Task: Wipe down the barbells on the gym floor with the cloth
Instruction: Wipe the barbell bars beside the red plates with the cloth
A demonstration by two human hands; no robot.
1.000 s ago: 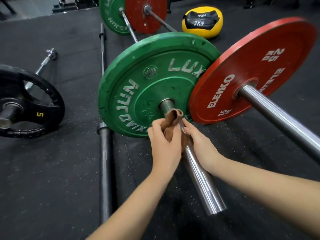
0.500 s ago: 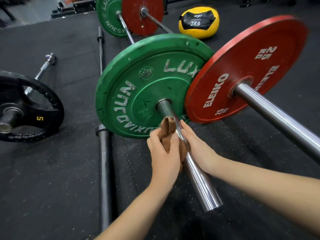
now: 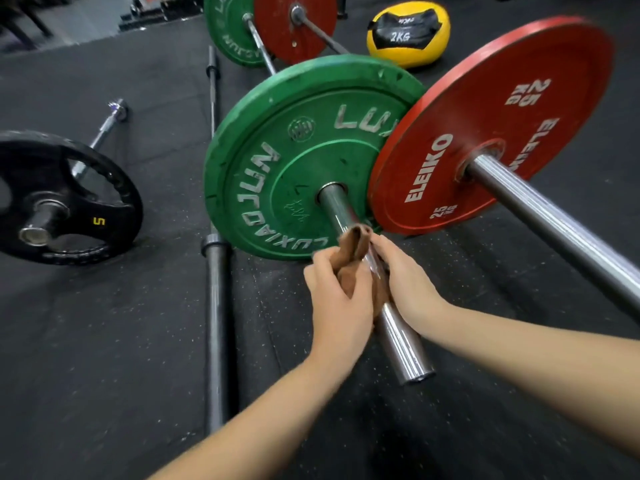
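A chrome barbell sleeve (image 3: 403, 344) sticks out of a green plate (image 3: 277, 174) toward me. A brown cloth (image 3: 353, 251) is wrapped around this sleeve a short way from the plate. My left hand (image 3: 337, 299) grips the cloth from the left. My right hand (image 3: 405, 282) presses the cloth against the sleeve from the right. Just to the right, a red 25 kg plate (image 3: 491, 109) sits on a second chrome barbell (image 3: 561, 226). The cloth's lower part is hidden between my hands.
An empty dark barbell (image 3: 217, 306) lies on the black rubber floor left of the green plate. A black 5 kg plate (image 3: 90, 216) on a short bar is at the far left. A yellow 2 kg ball (image 3: 408, 32) and two more plates (image 3: 270, 26) lie behind.
Both hands and the cloth have slid along the sleeve away from the green plate toward its free end, baring more chrome next to the plate.
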